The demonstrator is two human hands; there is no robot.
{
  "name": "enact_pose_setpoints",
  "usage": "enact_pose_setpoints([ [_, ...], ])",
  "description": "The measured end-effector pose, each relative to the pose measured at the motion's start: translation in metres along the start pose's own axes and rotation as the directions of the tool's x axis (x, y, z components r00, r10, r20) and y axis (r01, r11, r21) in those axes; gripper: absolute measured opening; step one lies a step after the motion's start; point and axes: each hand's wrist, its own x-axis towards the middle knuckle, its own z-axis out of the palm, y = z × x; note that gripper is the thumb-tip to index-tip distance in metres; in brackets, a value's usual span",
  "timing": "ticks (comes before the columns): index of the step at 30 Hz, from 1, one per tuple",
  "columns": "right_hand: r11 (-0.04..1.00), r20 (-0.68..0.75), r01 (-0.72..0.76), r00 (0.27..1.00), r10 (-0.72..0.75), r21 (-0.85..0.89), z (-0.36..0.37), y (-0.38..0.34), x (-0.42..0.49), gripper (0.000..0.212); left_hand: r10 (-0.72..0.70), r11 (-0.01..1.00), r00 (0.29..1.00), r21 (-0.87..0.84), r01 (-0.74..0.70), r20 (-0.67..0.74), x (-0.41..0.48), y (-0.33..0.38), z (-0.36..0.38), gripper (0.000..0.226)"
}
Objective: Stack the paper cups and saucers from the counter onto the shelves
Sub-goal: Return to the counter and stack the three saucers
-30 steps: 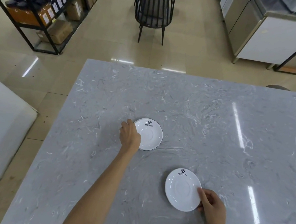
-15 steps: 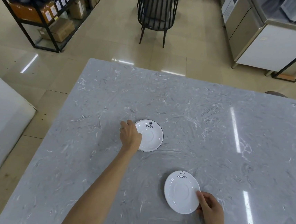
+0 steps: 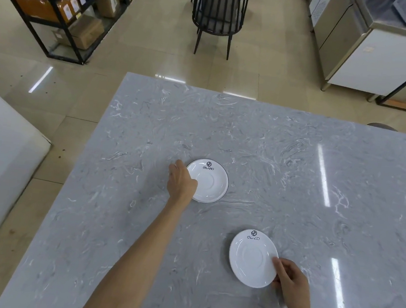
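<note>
I look down on a grey marbled table (image 3: 282, 166) with two white saucers on it, well apart from each other. The far saucer (image 3: 210, 180) has a thin dark line around its rim and a dark logo on the side away from me. My left hand (image 3: 182, 180) is at its left edge; the fingers (image 3: 178, 164) curl around the rim and cover part of it, so the hand grips the saucer. I cannot tell if this saucer is lifted from the table or lies flat on it.

The near saucer (image 3: 251, 258) is plain white with the same logo on its far side. It looks a little tilted, with a shadow along its left edge. My right hand (image 3: 290, 280) is at its right edge, and the fingers (image 3: 276, 262) are pinched on the rim, with the thumb on the upper face. So both hands are closed, each one on its own saucer.

Beyond the table the floor is of beige tiles. At the upper left stands a black metal shelf (image 3: 59, 13) with dark-capped bottles and cardboard boxes on it. A dark chair (image 3: 219, 14) with thin bars stands at the top middle. At the upper right is a steel and white cabinet (image 3: 370, 50). A white object (image 3: 0, 161) is at the left, beside the table.
</note>
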Motion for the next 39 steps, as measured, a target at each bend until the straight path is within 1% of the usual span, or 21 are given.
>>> enact_pose_setpoints([
  [4,1.000,0.040,-0.009,0.999,0.010,-0.024,-0.003,-0.002,0.002,0.008,0.013,1.000,1.000,-0.020,-0.012,0.007,0.001,-0.003,-0.001,0.043],
  [8,0.999,0.121,-0.020,0.992,0.026,-0.047,-0.008,-0.002,0.004,0.005,0.014,0.996,1.000,-0.092,-0.013,0.015,0.003,-0.013,-0.001,0.029],
  [11,0.998,0.099,-0.036,0.994,0.041,-0.060,-0.007,-0.002,0.004,0.005,-0.028,0.992,0.999,-0.121,0.034,0.047,0.005,-0.019,0.001,0.022],
  [13,0.997,0.078,-0.047,0.996,0.051,-0.053,-0.004,-0.003,0.004,0.006,-0.016,0.990,0.998,-0.142,0.025,0.068,0.008,-0.023,0.003,0.022],
  [15,0.998,0.070,-0.053,0.996,0.054,-0.017,-0.002,-0.006,0.003,0.007,0.007,0.978,0.997,-0.210,0.011,0.080,0.011,-0.027,0.004,0.020],
  [17,0.997,0.077,-0.072,0.995,0.069,0.038,0.002,-0.013,0.003,0.011,0.004,0.951,0.995,-0.307,0.027,0.100,0.014,-0.033,0.002,0.020],
  [21,0.990,0.111,-0.069,0.992,0.056,0.120,0.013,-0.052,0.018,0.016,0.010,0.858,0.982,-0.507,0.089,0.189,0.020,-0.041,-0.003,0.020],
  [23,0.989,0.136,-0.048,0.990,0.028,0.142,0.027,-0.082,0.034,0.017,-0.001,0.814,0.972,-0.564,0.137,0.234,0.023,-0.041,-0.003,0.017],
  [25,0.988,0.145,-0.022,0.989,-0.001,0.156,0.049,-0.112,0.052,0.016,0.002,0.797,0.967,-0.585,0.152,0.254,0.023,-0.041,-0.005,0.022],
  [27,0.992,0.147,0.015,0.989,-0.033,0.127,0.078,-0.137,0.067,0.014,0.040,0.808,0.968,-0.579,0.115,0.248,0.020,-0.043,-0.005,0.029],
  [31,0.998,0.163,0.057,0.985,-0.060,0.023,0.128,-0.166,0.089,0.010,0.105,0.805,0.970,-0.592,0.046,0.218,0.015,-0.047,-0.007,0.027],
  [35,0.996,0.183,0.047,0.983,-0.033,-0.073,0.151,-0.172,0.099,0.010,0.117,0.812,0.968,-0.582,0.035,0.221,0.014,-0.046,-0.009,0.024],
  [39,0.991,0.158,0.032,0.987,-0.011,-0.132,0.158,-0.174,0.099,0.011,0.091,0.822,0.970,-0.567,0.056,0.227,0.016,-0.050,-0.008,0.021],
])
